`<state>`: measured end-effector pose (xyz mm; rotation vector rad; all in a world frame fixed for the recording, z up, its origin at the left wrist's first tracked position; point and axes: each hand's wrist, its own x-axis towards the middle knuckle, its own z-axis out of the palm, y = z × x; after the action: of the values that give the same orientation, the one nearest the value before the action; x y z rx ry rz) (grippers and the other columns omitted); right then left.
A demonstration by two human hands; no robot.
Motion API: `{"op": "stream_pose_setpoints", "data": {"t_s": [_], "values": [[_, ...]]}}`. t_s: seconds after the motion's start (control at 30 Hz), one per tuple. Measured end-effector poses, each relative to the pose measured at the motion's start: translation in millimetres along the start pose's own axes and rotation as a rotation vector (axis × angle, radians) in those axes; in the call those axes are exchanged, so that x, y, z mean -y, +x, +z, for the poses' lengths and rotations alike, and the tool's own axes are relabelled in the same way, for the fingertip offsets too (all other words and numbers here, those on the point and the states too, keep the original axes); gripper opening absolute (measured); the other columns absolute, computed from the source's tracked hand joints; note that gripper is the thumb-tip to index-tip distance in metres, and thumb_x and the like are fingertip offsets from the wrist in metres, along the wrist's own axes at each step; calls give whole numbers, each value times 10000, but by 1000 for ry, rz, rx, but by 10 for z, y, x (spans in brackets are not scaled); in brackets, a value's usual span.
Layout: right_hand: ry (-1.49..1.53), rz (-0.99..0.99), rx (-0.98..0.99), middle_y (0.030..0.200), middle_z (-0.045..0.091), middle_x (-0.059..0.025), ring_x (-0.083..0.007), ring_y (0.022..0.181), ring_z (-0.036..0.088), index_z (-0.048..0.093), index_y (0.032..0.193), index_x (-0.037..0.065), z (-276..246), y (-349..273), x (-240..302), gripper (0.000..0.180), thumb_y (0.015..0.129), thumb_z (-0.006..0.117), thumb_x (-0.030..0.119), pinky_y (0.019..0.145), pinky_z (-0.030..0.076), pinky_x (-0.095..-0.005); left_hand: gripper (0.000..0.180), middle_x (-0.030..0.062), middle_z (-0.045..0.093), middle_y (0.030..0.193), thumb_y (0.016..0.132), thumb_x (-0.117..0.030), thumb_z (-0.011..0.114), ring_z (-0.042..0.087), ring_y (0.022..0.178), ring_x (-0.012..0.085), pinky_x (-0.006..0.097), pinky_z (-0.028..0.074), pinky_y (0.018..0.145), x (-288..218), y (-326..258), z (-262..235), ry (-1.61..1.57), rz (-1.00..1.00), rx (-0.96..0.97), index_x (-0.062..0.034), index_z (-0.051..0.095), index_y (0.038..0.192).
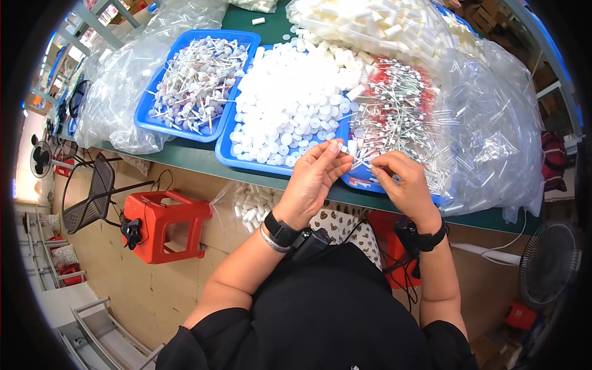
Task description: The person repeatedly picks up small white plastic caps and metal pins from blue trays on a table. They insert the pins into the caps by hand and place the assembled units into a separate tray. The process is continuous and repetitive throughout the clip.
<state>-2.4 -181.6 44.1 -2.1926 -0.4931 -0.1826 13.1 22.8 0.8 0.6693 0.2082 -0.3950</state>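
Note:
Over the front edge of the trays, my left hand (313, 180) pinches a small white piece (345, 148) between thumb and fingertips. My right hand (407, 182), close beside it, is closed on the end of a thin white stick (364, 163) that points toward the left hand. Whether the two parts touch is too small to tell. Behind the left hand, a blue tray (265, 166) is heaped with white, round, holed discs (290, 117). Past the right hand lies a pile of thin stems (401, 98) with red and white ends, in another blue tray (357, 180).
At the left, a blue tray (179, 133) holds white-headed stick pieces (200, 77). Bagged white cylinders (388, 24) lie at the back. Clear plastic bags (493, 135) flank the trays. A red stool (145, 228), a black chair (98, 191) and a fan (547, 262) stand around.

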Motion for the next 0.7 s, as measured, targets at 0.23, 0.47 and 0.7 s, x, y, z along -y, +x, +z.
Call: {"op": "stream_pose_setpoints", "data": {"t_s": [0.23,0.47,0.7], "values": [[-14,-14,-21,881,647,-93,-181,738,643,667,944,-20,15,-28,-34,110,841,703,-7,628,504,-283,239,71,670,1015,973,-177,633,669,957,164,280,557,878,11,-6,-3,-19,-6,-26,-6,621,1139],[-75,-35,-31,881,655,-106,-242,735,655,666,930,-4,26,-13,7,108,827,701,-5,642,515,-324,253,71,670,1012,979,-177,623,669,958,162,274,551,884,44,-11,-19,-22,-18,-22,-6,612,1165],[428,371,88,759,651,-90,-154,615,652,635,998,-18,118,-26,-7,133,972,592,105,583,521,-277,369,50,687,986,987,-167,608,654,919,106,243,540,796,105,-106,53,100,-133,118,-20,562,1322]]}}
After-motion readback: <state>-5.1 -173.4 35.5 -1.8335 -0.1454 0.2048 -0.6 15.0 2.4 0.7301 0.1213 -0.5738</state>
